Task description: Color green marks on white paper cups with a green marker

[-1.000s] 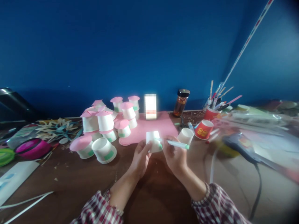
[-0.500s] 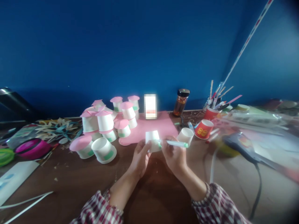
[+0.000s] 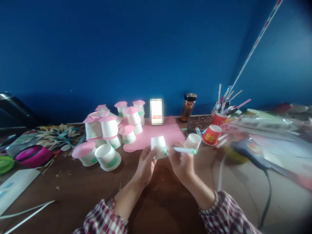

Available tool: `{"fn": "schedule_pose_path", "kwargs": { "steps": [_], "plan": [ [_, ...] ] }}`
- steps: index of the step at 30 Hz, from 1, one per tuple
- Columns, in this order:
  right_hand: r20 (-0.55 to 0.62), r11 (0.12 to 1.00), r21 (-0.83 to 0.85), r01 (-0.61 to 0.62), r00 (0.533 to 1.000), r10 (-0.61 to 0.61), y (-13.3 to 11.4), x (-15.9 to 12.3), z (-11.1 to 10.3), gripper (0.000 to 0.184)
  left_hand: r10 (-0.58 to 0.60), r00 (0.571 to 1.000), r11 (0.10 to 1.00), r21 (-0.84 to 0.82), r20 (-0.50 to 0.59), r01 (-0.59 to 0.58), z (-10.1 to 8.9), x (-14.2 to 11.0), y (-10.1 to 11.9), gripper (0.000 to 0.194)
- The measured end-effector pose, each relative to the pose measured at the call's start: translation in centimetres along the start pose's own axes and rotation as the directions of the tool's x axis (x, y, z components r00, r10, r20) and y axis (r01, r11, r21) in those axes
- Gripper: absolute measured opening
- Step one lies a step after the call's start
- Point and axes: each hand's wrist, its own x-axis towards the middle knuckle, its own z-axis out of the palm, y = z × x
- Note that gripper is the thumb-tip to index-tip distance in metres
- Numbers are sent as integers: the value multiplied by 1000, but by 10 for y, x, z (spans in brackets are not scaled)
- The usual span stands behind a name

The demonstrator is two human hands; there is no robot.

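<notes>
My left hand is closed round the left side of a white paper cup, held upside down above the table. A green patch shows low on the cup's right side. Between the fingers of my right hand is a pale marker pen with a green end pointing right. Its tip side reaches the cup next to the green patch; whether it touches I cannot tell. Just behind my right hand stands another white paper cup. Pink paper lies beyond both hands.
To the left stand several white cups with pink paper tops and an open white cup. A red paper cup, a dark-lidded jar and a pen holder are at the right. A glue gun trails a cable.
Almost nothing differs. The whole view has shifted very slightly; both hands keep the cup and the marker pen in the same pose.
</notes>
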Motion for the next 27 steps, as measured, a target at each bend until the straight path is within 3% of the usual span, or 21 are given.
{"fn": "schedule_pose_path", "kwargs": {
  "steps": [4,8,15,21,27],
  "plan": [
    [-28,984,170,-56,998,61,0,-1,0,10,17,1000,999,-33,10,-17,-2,1,0,25],
    [-61,960,279,-20,997,39,-1,1,0,18,18,999,996,-92,-36,-22,-4,5,4,25],
    [-33,986,163,42,999,-37,0,1,4,23,-36,999,984,-174,-6,34,-9,9,11,32],
    [45,995,-30,96,995,-94,-5,-4,8,22,-121,987,966,-217,101,141,-12,2,19,40],
    [104,982,-107,159,984,-148,-8,-9,12,24,-94,990,970,-215,105,115,-8,-4,26,48]
  ]
}}
